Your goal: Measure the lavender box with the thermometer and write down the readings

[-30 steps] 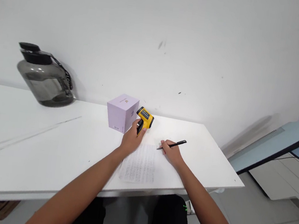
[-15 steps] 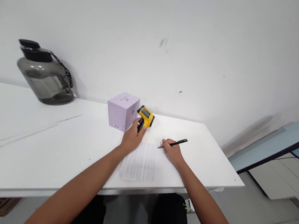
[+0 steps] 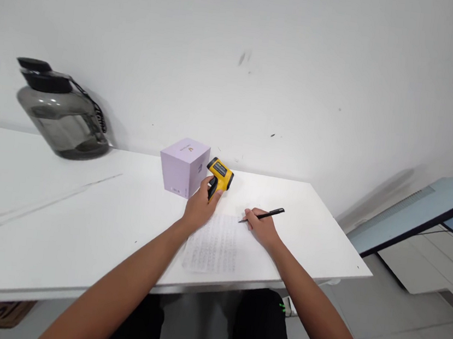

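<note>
A yellow and black infrared thermometer (image 3: pixel 220 173) is gripped by its handle in my left hand (image 3: pixel 201 205), just above the table and pointing right. My right hand (image 3: pixel 260 226) pinches a black pen (image 3: pixel 271 213), its tip slanting down to the left near the top right of a paper sheet (image 3: pixel 212 247). Rows of small marks cover the sheet, too blurred to read. Beyond my left hand stands a lilac box (image 3: pixel 176 171) with a small gold emblem on top; the hand partly hides its lower right corner.
A big grey water bottle (image 3: pixel 61 122) with a black lid and strap stands at the back left of the white table (image 3: pixel 59 215). A wall (image 3: pixel 193 39) rises behind. Right of the table a light-blue, dark-edged panel (image 3: pixel 419 212) leans. Beneath the left edge lies a cardboard box (image 3: pixel 0 313).
The view has shifted slightly, so the bottle and box sit a little further left. Both hands keep their holds, with hardly any movement of the thermometer or pen.
</note>
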{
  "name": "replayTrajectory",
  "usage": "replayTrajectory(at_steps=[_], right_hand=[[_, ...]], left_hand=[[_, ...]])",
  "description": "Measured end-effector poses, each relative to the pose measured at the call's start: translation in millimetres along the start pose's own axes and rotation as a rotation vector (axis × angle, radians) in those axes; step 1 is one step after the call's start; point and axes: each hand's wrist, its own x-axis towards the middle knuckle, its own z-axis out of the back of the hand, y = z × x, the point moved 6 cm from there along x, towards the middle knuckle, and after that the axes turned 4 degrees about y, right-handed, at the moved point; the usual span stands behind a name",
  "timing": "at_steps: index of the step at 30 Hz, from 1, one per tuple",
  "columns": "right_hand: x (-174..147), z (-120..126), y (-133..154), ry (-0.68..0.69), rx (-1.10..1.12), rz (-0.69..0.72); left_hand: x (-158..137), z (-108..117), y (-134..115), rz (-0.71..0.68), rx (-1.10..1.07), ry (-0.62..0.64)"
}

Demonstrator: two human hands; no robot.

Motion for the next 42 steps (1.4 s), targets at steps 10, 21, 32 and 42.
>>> replayTrajectory(at_steps=[10,21,32,42], right_hand=[[-3,2,5,-0.033,-0.011,-0.019],[-3,4,7,-0.06,-0.024,-0.007],[0,6,-1,-0.067,0.035,-0.005],[2,6,-2,-0.057,0.044,0.021]], left_hand=[[-1,0,-3,0.016,-0.013,0.021],[-1,0,-3,-0.009,-0.004,0.013],[-1,0,-1,0.001,0.0,0.015],[0,0,0,-0.004,0.006,0.007]])
